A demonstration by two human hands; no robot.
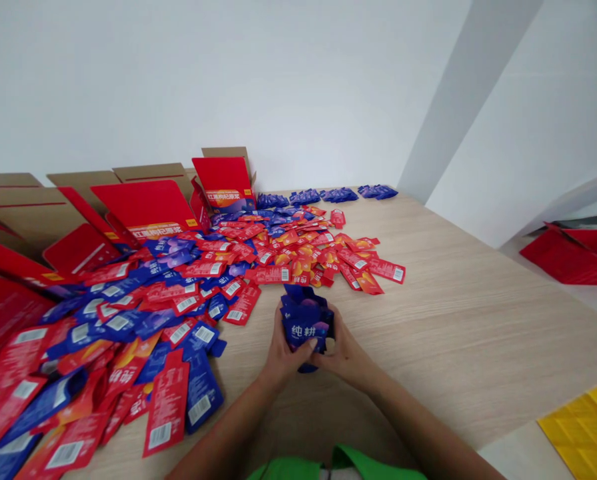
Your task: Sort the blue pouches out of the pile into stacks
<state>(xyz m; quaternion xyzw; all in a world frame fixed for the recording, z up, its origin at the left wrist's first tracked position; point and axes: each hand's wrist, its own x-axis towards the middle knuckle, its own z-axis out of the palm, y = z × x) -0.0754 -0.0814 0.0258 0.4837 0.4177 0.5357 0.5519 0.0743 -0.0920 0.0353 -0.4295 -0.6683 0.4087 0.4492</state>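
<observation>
Between my two hands is a stack of blue sachets (304, 320) with white lettering, held a little above the table in front of me. My left hand (282, 350) wraps its left side, thumb across the front. On the right side my right hand (346, 353) grips the same stack, its thumb near the lower front. Just beyond lies a broad loose heap of red sachets (238, 310) and blue sachets (198, 393), many with barcodes facing up. It spreads to the left edge of the view.
Open red cartons (148, 207) with raised flaps line the back left. Several bundles of blue sachets (338, 195) sit in a row along the wall. A red bag (573, 257) lies at the far right, and something yellow and quilted (586, 427) is at lower right.
</observation>
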